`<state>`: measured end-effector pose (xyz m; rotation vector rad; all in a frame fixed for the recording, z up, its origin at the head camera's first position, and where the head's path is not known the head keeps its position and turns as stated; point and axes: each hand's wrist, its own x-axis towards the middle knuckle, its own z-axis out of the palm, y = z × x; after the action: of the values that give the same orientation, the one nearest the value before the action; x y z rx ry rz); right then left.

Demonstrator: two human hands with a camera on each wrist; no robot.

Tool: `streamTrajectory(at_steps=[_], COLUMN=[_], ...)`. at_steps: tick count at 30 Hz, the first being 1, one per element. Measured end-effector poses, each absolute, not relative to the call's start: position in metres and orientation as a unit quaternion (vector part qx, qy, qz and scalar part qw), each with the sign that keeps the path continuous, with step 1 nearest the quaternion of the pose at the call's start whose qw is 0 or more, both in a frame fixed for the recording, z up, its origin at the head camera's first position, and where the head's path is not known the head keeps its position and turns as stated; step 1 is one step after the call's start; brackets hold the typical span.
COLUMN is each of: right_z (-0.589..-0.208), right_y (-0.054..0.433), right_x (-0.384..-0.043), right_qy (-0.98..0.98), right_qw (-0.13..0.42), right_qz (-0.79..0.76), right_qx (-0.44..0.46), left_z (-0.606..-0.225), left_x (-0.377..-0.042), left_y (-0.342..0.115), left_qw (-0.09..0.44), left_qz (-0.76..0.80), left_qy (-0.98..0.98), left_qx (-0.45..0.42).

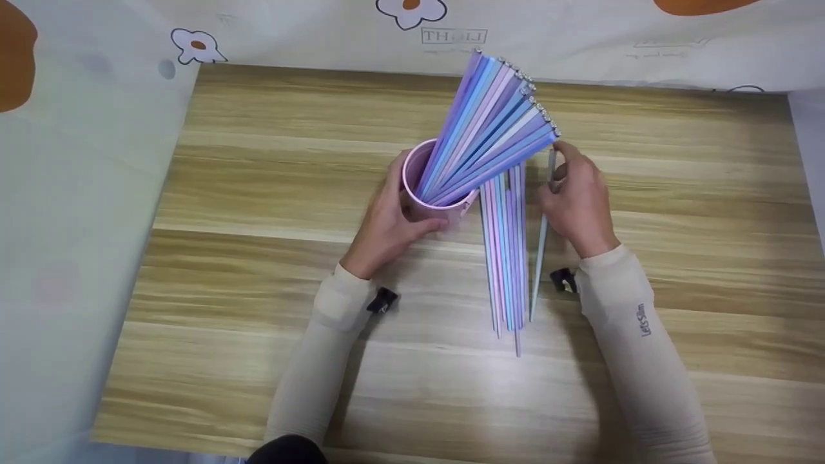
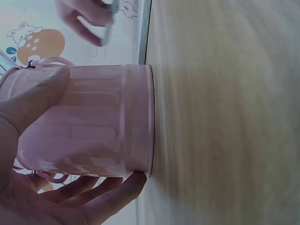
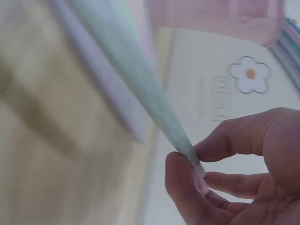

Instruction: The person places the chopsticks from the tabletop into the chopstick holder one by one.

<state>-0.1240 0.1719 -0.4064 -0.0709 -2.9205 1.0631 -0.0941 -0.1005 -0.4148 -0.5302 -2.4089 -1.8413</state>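
My left hand (image 1: 390,229) grips a pink cup (image 2: 84,117), thumb on one side and fingers round the other. The cup's base is right at the tabletop, and a small side handle shows in the left wrist view. A fan of slim pastel sticks (image 1: 483,129) leans out of the cup to the right, with silvery upper ends. To the right of the cup, my right hand (image 1: 580,200) pinches one pale green stick (image 1: 539,270) near its end between thumb and fingers. Between the hands lies a bundle of purple, pink and blue sticks (image 1: 506,258).
The wood-grain table (image 1: 258,167) extends on both sides of the hands. A pale cloth (image 1: 309,38) with flower prints covers the back and the left side. A small black device (image 1: 383,301) sits at the left wrist, another black device (image 1: 564,280) at the right.
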Motion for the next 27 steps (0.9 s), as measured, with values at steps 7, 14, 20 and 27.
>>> streamTrajectory(at_steps=[7,14,20,27], right_z=[-0.376,-0.355,-0.333,-0.312], right_y=[0.171,0.161,0.152,0.143], right_x=[-0.114,-0.110,-0.107,-0.104], right_qy=[-0.910,-0.750,-0.595,-0.540], right_qw=[0.090,0.251,0.384,0.438], right_qz=[0.403,0.610,0.705,0.718], right_qx=[-0.031,-0.049,-0.036,-0.028], left_z=[-0.415,-0.416,-0.421,-0.451], left_x=[-0.094,-0.094,-0.096,-0.107], left_y=[-0.100,-0.100,-0.101,-0.103], left_qw=[0.031,0.026,0.019,0.031], left_qz=[-0.604,-0.611,-0.614,-0.603], left_qy=[-0.778,-0.773,-0.771,-0.778], left_qx=[-0.171,-0.168,-0.167,-0.175])
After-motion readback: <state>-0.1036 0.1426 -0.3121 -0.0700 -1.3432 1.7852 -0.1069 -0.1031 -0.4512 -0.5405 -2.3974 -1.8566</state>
